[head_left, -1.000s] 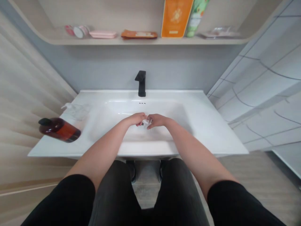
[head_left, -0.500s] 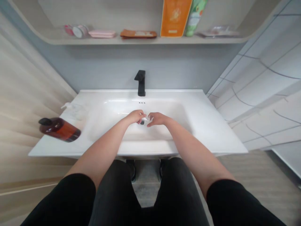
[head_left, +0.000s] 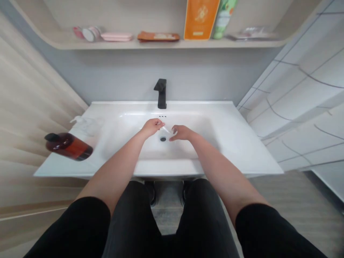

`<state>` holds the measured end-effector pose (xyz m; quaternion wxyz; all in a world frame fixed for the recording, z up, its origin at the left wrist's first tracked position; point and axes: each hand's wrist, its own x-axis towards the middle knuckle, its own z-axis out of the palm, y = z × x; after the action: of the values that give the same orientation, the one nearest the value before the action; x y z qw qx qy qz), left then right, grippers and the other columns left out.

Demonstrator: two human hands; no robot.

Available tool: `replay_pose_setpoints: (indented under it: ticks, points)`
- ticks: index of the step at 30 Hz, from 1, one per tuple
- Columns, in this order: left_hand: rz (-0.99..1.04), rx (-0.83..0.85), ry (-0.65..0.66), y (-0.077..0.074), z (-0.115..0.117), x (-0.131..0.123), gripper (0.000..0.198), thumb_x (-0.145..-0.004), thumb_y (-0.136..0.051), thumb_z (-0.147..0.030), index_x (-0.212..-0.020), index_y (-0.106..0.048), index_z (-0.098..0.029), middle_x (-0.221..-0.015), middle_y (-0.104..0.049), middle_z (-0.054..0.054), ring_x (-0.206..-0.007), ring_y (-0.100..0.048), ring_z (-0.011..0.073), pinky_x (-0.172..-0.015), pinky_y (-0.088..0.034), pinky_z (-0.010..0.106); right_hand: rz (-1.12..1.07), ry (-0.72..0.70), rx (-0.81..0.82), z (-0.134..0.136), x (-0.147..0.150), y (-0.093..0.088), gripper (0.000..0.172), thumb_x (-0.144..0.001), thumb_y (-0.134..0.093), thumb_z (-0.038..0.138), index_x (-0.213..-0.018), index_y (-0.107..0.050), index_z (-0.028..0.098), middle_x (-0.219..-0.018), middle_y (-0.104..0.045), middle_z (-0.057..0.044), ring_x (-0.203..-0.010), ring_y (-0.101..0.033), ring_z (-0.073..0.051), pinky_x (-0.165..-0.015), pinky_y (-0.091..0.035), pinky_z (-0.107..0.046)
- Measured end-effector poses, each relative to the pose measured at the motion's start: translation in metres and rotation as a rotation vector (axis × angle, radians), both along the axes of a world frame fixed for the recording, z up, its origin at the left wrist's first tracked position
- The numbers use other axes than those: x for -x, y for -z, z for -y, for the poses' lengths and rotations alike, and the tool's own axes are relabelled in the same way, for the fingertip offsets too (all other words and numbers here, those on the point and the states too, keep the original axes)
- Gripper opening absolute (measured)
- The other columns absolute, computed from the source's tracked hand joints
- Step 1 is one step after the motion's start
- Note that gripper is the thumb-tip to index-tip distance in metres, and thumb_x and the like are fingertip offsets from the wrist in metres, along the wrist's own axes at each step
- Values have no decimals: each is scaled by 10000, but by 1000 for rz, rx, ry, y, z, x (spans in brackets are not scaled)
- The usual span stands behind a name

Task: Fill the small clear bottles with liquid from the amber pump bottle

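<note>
Drain (head_left: 162, 139) now uncovered as my left hand (head_left: 151, 128) and right hand (head_left: 182, 133) part, at ten and two o'clock from it, fingers loosely curled; translucent scrap (head_left: 168, 129) sits between them at one o'clock, grip unclear.

orange packet (head_left: 200, 19) with unreadable print
</note>
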<state>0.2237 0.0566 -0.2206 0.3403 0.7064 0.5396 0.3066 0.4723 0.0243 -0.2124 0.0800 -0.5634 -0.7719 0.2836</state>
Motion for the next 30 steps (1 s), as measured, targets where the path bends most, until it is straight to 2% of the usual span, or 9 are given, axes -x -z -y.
replay_pose_setpoints:
  ticks: [6, 11, 16, 21, 26, 30]
  points:
    - [74, 56, -38, -4, 0, 1, 400, -868, -760, -607, -870, -739, -207, -688, -669, 14, -635, -559, 183, -643, -415, 306, -38, 23, -16, -4, -2, 3, 594, -751, -1031, 452, -1227, -751, 233, -1207, -839, -56, -1084, -803, -271, -881, -579, -298]
    - [50, 17, -94, -6, -1, 3, 400, -879, -747, -615, -849, -724, -217, -675, -659, 12, -660, -586, 199, -667, -445, 317, -78, 16, -19, -5, -2, 6, 604, -745, -1033, 466, -1228, -746, 244, -1198, -836, -41, -1077, -801, -257, -895, -579, -295]
    - [1, 85, -32, -5, 0, 3, 391, -881, -747, -596, -811, -716, -212, -696, -692, 25, -652, -603, 194, -670, -473, 321, -50, 11, -17, -5, -2, 6, 606, -745, -1032, 466, -1228, -742, 241, -1210, -834, -43, -1090, -798, -255, -891, -574, -286]
    - [59, 107, -64, -7, 2, 3, 391, -877, -752, -594, -808, -691, -214, -676, -671, 16, -599, -561, 172, -630, -459, 313, -30, 6, -9, -6, -4, 6, 593, -746, -1028, 483, -1210, -748, 241, -1203, -837, -44, -1077, -796, -261, -880, -574, -290]
    - [-21, 18, -106, -8, 1, 5, 380, -873, -771, -591, -810, -713, -221, -675, -691, 25, -640, -582, 191, -638, -430, 315, -8, 15, -9, -5, -4, 3, 581, -749, -1025, 481, -1201, -752, 239, -1181, -837, -48, -1075, -799, -267, -884, -577, -298]
    - [0, 46, -95, -6, 1, 7, 364, -893, -755, -573, -835, -710, -217, -680, -689, 19, -619, -571, 181, -620, -412, 307, -22, 39, -11, -4, -4, 2, 581, -746, -1029, 490, -1194, -760, 236, -1175, -838, -46, -1064, -795, -260, -895, -582, -301]
